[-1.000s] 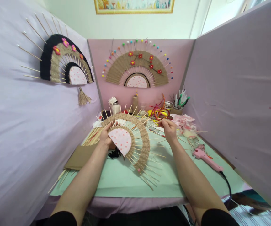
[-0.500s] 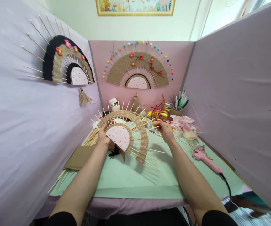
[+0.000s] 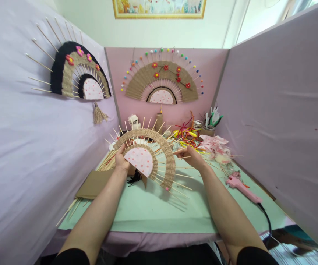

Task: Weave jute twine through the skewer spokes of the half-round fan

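- Left hand [image 3: 122,159] grips the tan woven half-circle fan [image 3: 170,162] by its pink dotted middle.
- Right hand [image 3: 192,157] has bent fingers by its pale sticks; can't tell if they pinch.
- Fan is between the fingers, round side up-right, long way slanting down to the right.

Framed picture [image 3: 159,10] partly beyond the top edge, left hand [image 3: 122,160] partly out of sight behind woven fan [image 3: 170,165]

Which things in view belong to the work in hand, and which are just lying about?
In hand:
- woven fan, held by the left hand
- right hand, at the fan's outer sticks

Apparently just lying about, untouched:
- pink glue gun
- brown sheet
- loose stick bundle
- pink spotted cloth
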A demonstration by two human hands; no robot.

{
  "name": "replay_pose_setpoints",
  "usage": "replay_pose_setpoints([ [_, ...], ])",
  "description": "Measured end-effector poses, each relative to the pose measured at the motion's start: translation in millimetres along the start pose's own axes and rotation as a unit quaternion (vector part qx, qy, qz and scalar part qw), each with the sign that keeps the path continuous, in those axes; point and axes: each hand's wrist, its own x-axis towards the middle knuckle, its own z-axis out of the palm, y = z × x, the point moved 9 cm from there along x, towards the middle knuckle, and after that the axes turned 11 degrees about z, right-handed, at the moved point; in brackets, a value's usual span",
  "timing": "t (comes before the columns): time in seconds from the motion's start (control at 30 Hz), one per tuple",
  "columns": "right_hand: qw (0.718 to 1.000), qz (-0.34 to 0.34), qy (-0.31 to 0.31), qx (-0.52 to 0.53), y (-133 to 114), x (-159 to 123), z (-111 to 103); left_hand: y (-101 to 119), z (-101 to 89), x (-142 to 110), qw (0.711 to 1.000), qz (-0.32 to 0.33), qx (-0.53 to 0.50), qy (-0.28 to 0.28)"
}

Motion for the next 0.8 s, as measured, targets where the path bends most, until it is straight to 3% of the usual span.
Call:
replay_pose_setpoints([
  [0.2, 1.0, -0.002, 0.005, 0.022, 3.5, 1.9, -6.8, 6.0, 2.4, -0.3, 1.0, 0.014, -0.01, 0.015],
  [0.8, 0.986, -0.084, 0.141, -0.002, -7.7, -0.8, -44.3, 7.7, -2.3, 0.3, 0.999, 0.0, 0.028, 0.028],
])
